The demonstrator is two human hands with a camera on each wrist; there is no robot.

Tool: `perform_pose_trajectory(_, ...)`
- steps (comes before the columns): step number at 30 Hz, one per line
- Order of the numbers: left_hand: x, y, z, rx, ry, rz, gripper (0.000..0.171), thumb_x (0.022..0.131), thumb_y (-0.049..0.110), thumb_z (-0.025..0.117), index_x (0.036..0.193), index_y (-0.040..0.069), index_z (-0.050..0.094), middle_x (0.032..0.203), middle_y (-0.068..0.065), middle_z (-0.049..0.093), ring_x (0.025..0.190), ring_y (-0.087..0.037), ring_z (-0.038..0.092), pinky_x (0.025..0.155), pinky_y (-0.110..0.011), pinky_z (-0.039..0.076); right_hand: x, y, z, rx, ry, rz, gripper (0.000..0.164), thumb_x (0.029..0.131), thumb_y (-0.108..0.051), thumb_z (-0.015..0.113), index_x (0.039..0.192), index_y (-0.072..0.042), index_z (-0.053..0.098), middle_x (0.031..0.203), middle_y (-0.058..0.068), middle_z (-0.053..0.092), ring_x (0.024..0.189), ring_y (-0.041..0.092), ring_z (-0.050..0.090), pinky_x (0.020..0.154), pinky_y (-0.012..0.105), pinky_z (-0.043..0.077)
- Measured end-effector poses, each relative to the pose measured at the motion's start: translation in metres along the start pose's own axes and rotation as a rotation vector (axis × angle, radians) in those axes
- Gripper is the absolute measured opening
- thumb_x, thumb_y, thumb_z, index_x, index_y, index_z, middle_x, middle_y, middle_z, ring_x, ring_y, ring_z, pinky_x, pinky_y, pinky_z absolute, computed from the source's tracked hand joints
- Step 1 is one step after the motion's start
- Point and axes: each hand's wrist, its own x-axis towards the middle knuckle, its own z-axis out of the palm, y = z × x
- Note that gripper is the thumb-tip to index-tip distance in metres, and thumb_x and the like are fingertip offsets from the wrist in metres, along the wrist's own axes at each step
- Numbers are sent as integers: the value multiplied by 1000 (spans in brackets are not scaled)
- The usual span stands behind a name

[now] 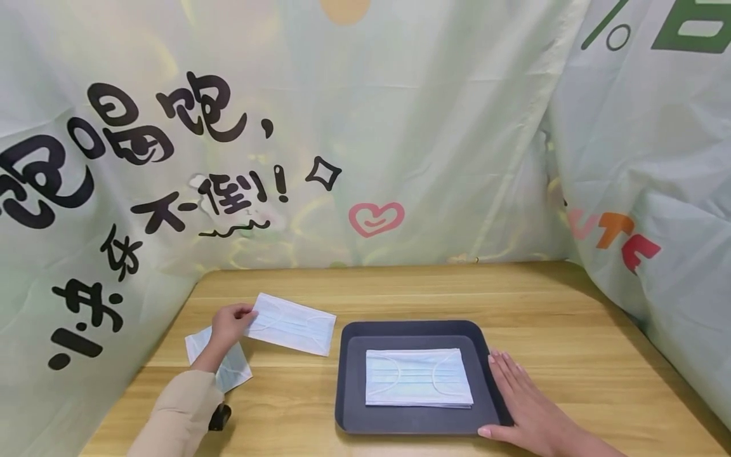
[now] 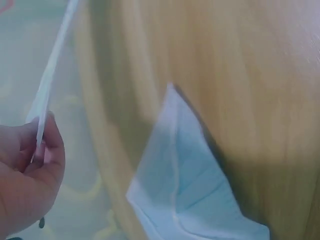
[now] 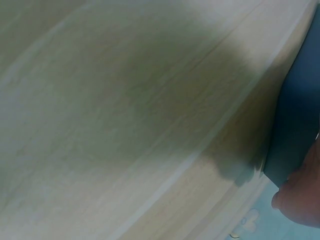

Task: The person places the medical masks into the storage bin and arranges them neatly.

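Note:
My left hand (image 1: 231, 327) pinches one short end of a light blue face mask (image 1: 294, 324), which is held up off the table to the left of the tray. In the left wrist view the mask is seen edge-on between thumb and fingers. Another face mask (image 2: 185, 175) lies on the table below that hand, partly hidden by the forearm in the head view. A dark grey tray (image 1: 411, 422) holds a small stack of masks (image 1: 419, 377), ear loops showing on top. With fingers extended, my right hand (image 1: 528, 406) rests against the tray's right side.
The wooden table (image 1: 285, 406) carries the tray and masks. Printed fabric curtains (image 1: 428, 146) hang along its back, left and right sides. A small black object (image 1: 219, 417) shows at the left sleeve cuff.

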Motion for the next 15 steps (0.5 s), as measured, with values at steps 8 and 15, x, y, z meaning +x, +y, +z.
perform_pose_trajectory(8,-9,16,-18,-48,-29,-62,29,87,13,63,104,-10,64,90,-21,67,68,-3,49,60,-16,43,-1,0,0,-51,60,-41,106,72,-66,61,142,4,24,142,28,36,132,-7,-28,103,6,-20)
perform_pose_trajectory(15,-14,27,-24,-62,-13,-73,31,88,16,63,108,-7,64,96,-20,67,71,-2,49,60,-14,42,0,0,0,-34,40,-40,104,73,-66,61,139,7,29,142,28,36,130,-8,-29,102,6,-21)
